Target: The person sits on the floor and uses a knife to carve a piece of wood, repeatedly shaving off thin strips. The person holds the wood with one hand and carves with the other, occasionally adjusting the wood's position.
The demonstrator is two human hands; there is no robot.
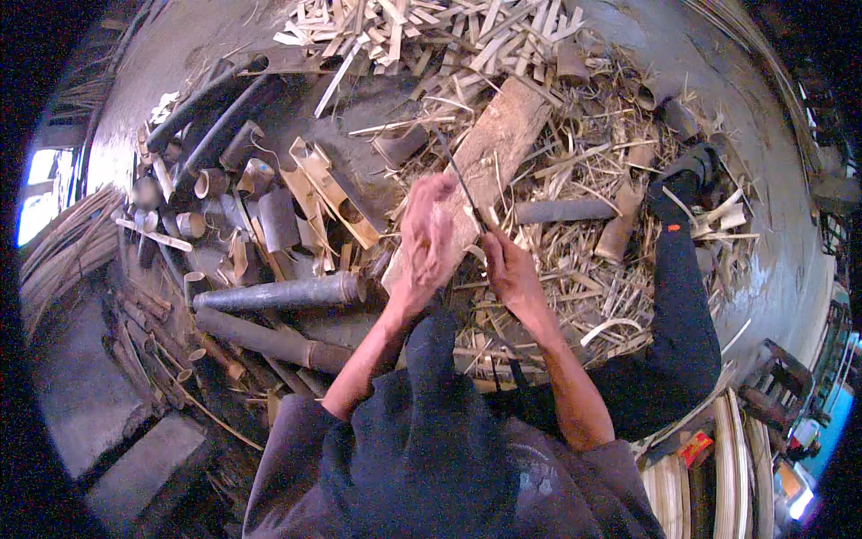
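Note:
My right hand is closed around the handle of a long, dark-bladed knife. The blade points away from me and slants to the left, over a thick wooden plank. My left hand is over the plank's left side, close to the blade. It is blurred, so I cannot make out whether its fingers grip anything. Loose pale shavings lie around the plank. A short grey bamboo tube rests just right of it.
Bamboo tubes and split pieces crowd the left. Pale bamboo strips are heaped at the far side. Shavings cover the floor between the plank and my bent right leg. Bundled long strips lie at the near right.

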